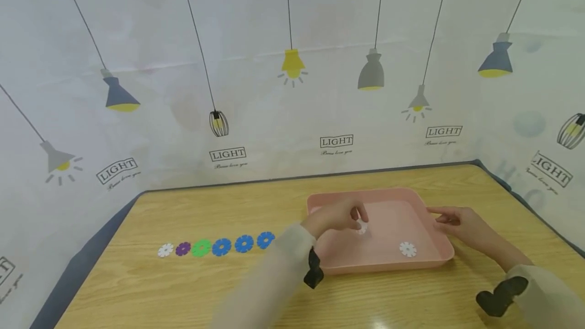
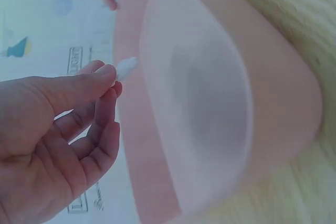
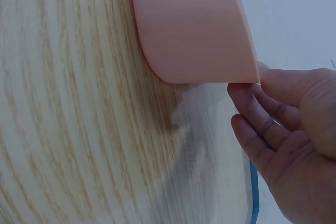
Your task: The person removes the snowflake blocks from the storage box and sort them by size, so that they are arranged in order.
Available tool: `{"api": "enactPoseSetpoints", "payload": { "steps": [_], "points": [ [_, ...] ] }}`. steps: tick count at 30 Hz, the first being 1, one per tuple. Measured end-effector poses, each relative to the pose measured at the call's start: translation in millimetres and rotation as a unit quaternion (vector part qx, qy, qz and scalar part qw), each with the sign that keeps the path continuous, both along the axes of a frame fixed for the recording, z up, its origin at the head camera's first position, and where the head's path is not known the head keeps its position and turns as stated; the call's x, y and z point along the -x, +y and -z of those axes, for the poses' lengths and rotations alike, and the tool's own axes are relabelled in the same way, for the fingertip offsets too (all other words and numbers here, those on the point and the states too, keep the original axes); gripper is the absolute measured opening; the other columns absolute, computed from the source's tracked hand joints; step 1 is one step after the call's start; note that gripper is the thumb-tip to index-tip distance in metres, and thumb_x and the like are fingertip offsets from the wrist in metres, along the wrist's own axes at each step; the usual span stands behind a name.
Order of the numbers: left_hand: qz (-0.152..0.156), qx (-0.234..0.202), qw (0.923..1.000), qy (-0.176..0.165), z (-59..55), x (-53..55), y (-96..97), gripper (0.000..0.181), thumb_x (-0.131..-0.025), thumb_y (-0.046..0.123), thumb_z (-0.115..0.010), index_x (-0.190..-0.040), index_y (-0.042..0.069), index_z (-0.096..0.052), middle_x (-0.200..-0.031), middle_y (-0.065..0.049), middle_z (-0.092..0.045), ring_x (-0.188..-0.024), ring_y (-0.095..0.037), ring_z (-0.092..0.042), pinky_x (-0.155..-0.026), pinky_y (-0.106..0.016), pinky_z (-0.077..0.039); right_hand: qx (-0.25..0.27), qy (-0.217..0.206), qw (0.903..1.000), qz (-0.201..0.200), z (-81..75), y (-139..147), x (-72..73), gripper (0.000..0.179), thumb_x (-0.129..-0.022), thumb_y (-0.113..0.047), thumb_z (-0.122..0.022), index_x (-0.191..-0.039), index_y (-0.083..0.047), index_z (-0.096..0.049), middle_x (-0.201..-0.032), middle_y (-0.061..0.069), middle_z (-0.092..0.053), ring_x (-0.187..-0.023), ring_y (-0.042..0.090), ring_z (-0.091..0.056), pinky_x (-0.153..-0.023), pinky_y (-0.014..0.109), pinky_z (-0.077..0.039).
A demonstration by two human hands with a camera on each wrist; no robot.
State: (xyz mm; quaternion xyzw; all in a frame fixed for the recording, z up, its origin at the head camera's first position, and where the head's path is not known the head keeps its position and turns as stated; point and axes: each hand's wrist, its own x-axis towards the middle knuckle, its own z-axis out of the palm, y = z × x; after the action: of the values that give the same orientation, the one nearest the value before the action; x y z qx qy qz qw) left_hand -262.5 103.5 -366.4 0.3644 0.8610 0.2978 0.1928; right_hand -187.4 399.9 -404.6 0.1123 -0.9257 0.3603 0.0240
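Note:
Over the pink tray [image 1: 393,222], my left hand [image 1: 338,215] pinches a white snowflake disc [image 2: 126,68] between thumb and fingertips, seen edge-on in the left wrist view. Another white snowflake disc [image 1: 408,249] lies flat on the tray floor, near its front right corner. At the tray's right side my right hand [image 1: 468,228] grips the rim, thumb on the inner side and fingers against the outside wall [image 3: 199,30]. The right wrist view shows its lower fingers curving free below the rim.
Left of the tray a row of discs lies on the wooden table [image 1: 183,298]: a white disc [image 1: 166,250], a purple disc [image 1: 183,249], a green disc [image 1: 201,248] and several blue discs [image 1: 221,247]. A lamp-printed backdrop [image 1: 256,90] stands behind the table and along its sides.

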Motion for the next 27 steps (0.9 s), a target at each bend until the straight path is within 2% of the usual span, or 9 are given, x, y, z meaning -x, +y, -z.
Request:
{"api": "enactPoseSetpoints", "payload": {
  "steps": [3,10,13,17,21,27],
  "points": [
    [-0.01,-0.017,0.9997,0.015,-6.8,1.8,-21.9,0.012,-0.082,0.001,-0.066,-0.092,0.008,-0.066,-0.087,0.0,-0.057,-0.082,-0.012,-0.052,-0.067,-0.02,-0.045,0.001,-0.003,1.0,0.002,0.3,-0.6,-0.9,0.043,-0.088,-0.01,-0.061,-0.123,0.012,-0.049,-0.09,0.013,-0.065,-0.077,0.009,-0.061,-0.063,0.025,-0.05],
    [-0.034,-0.026,0.9967,0.069,-24.8,5.4,-76.9,0.012,-0.083,0.003,-0.066,-0.094,0.007,-0.066,-0.09,-0.003,-0.061,-0.085,-0.016,-0.055,-0.071,-0.025,-0.047,-0.005,0.003,1.0,-0.002,0.8,-1.7,-1.9,0.042,-0.088,-0.01,-0.06,-0.123,0.011,-0.049,-0.092,0.014,-0.065,-0.079,0.011,-0.061,-0.064,0.025,-0.05],
    [-0.048,-0.04,0.9943,0.086,-27.2,6.8,-104.9,0.011,-0.082,0.001,-0.066,-0.092,0.006,-0.064,-0.088,-0.003,-0.061,-0.085,-0.018,-0.057,-0.07,-0.026,-0.048,-0.007,0.005,1.0,-0.002,0.1,-2.0,-1.7,0.042,-0.089,-0.01,-0.06,-0.123,0.011,-0.049,-0.092,0.013,-0.065,-0.079,0.011,-0.061,-0.064,0.025,-0.05],
    [-0.075,-0.047,0.9909,0.102,-22.4,8.3,-146.5,0.011,-0.081,0.0,-0.066,-0.09,0.006,-0.063,-0.085,-0.003,-0.06,-0.081,-0.018,-0.058,-0.069,-0.027,-0.049,-0.012,0.002,0.9999,0.001,-1.3,-2.6,-0.6,0.043,-0.088,-0.01,-0.061,-0.124,0.011,-0.049,-0.092,0.013,-0.065,-0.08,0.013,-0.062,-0.064,0.025,-0.05],
    [-0.115,-0.038,0.9873,0.103,-15.7,6.9,-191.8,0.013,-0.08,-0.002,-0.065,-0.091,0.005,-0.063,-0.083,-0.003,-0.059,-0.077,-0.018,-0.057,-0.065,-0.029,-0.049,-0.007,-0.002,1.0,0.001,-0.5,-1.9,-0.1,0.043,-0.088,-0.01,-0.06,-0.124,0.011,-0.049,-0.092,0.014,-0.065,-0.08,0.013,-0.062,-0.064,0.025,-0.05],
    [-0.17,-0.024,0.9803,0.098,-8.0,-0.2,-249.6,0.013,-0.081,-0.004,-0.064,-0.092,0.003,-0.062,-0.086,-0.005,-0.059,-0.081,-0.021,-0.056,-0.068,-0.034,-0.048,-0.003,-0.001,1.0,0.001,1.1,0.0,-0.3,0.043,-0.089,-0.011,-0.06,-0.124,0.011,-0.049,-0.093,0.014,-0.065,-0.079,0.01,-0.061,-0.063,0.025,-0.05]
  ]
}}
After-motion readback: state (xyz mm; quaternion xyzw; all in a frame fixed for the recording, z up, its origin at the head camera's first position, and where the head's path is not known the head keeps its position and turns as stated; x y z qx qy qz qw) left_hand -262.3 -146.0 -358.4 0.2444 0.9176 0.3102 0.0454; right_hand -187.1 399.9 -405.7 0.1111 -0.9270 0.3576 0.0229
